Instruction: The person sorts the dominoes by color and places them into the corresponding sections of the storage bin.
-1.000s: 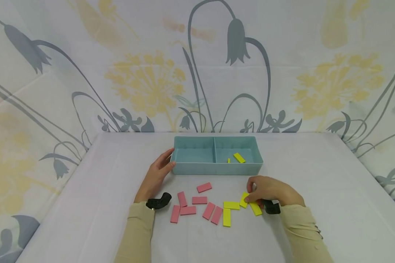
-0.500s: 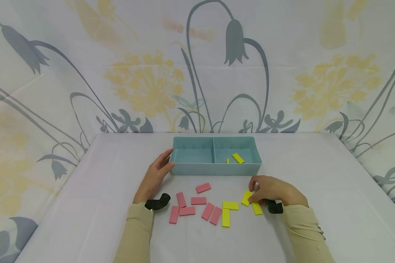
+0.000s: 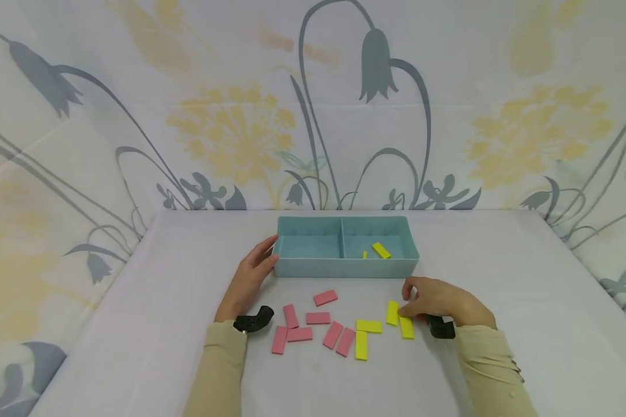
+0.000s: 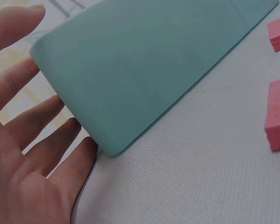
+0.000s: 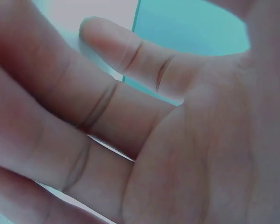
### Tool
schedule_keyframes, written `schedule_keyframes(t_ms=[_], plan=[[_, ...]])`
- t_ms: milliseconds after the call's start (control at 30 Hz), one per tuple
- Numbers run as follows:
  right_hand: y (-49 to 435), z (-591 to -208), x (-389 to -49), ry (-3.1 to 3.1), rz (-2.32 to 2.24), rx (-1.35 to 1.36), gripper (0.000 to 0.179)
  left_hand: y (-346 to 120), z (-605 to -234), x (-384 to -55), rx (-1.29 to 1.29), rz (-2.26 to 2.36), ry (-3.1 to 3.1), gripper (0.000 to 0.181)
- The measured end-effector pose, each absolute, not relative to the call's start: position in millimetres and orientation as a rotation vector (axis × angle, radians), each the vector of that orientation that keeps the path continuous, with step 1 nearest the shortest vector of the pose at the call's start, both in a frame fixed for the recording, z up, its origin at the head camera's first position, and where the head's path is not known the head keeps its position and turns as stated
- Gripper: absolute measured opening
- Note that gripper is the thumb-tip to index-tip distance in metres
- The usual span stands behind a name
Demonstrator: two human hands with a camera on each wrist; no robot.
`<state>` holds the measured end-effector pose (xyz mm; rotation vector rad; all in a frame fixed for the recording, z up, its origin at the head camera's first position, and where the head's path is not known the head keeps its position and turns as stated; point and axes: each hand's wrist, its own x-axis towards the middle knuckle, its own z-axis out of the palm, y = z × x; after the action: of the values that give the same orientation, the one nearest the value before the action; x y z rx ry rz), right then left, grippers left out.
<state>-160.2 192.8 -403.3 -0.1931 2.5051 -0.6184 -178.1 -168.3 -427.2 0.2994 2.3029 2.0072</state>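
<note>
My left hand (image 3: 247, 284) rests against the left end of a teal two-compartment box (image 3: 346, 268). In the left wrist view its fingers (image 4: 51, 112) are straight and touch the box's end wall. My right hand (image 3: 443, 301) reaches over the yellow blocks on the right. A fingertip touches the top end of one upright yellow block (image 3: 407, 330), beside another upright yellow block (image 3: 392, 313). The palm and bent fingers (image 5: 121, 51) fill the right wrist view, which shows no block. Whether the right hand pinches the block is hidden.
Two more yellow blocks (image 3: 368, 326) lie in an L shape left of the right hand. Several pink blocks (image 3: 318, 318) are scattered before the box. The box's right compartment holds yellow blocks (image 3: 381, 250). A floral cloth (image 3: 229, 133) hangs behind the table.
The right hand has shifted slightly right and away from me. One yellow block near its fingertips has moved right and straightened from a slant. The left hand stays on the box.
</note>
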Motion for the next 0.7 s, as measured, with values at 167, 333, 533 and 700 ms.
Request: schedule_keyframes(t_ms=[167, 333, 533, 700], plan=[[185, -404, -160, 2.495, -0.612, -0.221, 0.032, -167, -424, -176, 0.290, 1.961, 2.351, 0.051], [186, -403, -160, 2.463, -0.673, -0.232, 0.035, -172, -443, -186, 0.291, 1.953, 2.381, 0.044], [189, -403, -161, 2.492, -0.615, -0.207, 0.036, -173, -449, -190, 0.289, 1.967, 2.379, 0.042], [184, -405, -161, 2.542, -0.520, -0.167, 0.032, -173, -447, -190, 0.292, 1.962, 2.381, 0.043]])
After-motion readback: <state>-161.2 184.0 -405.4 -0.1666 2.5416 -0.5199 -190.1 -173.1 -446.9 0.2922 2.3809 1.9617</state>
